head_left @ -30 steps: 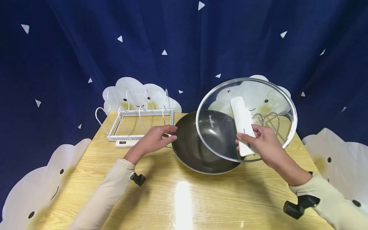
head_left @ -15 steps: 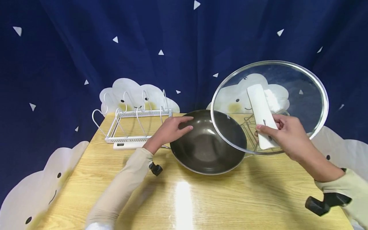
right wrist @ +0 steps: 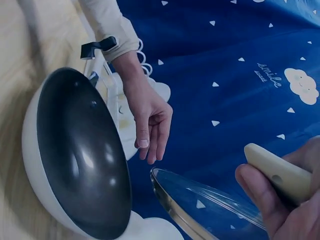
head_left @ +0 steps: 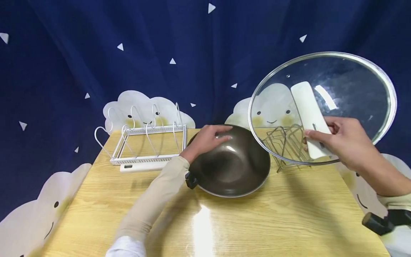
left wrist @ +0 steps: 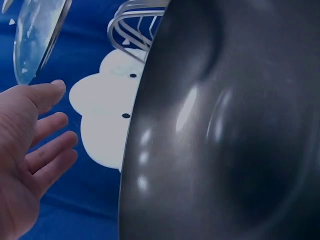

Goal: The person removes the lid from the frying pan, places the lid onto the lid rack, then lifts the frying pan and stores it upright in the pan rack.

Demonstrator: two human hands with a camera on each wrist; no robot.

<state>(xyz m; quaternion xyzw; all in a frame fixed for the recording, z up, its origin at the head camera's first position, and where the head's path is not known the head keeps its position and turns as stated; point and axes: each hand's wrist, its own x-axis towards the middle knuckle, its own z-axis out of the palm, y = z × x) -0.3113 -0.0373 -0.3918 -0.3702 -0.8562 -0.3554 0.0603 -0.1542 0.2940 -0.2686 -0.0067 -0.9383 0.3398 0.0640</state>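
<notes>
My right hand (head_left: 348, 141) grips the white handle (head_left: 308, 110) of a glass pan lid (head_left: 356, 85), raised and tilted over the table's right side. In the right wrist view, the thumb (right wrist: 260, 192) presses on that handle. My left hand (head_left: 207, 141) hovers over the left part of a dark wok (head_left: 237, 164), fingers extended and apart from it, holding nothing. The left wrist view shows the same hand (left wrist: 35, 155) beside the wok's rim, its fingers loosely spread. The wok stands upright on the table, its white handle (head_left: 141, 167) pointing left.
A white wire rack (head_left: 147, 157) with several upright loops stands at the back left, behind the wok's handle. A smaller metal wire rack (head_left: 282, 150) sits right of the wok, partly seen through the lid. A dark blue curtain (head_left: 154, 82) hangs behind the wooden table (head_left: 250, 221).
The right hand has carried the lid up and to the right, away from above the wok. My left hand has moved right, from the wok's left edge to over its inside.
</notes>
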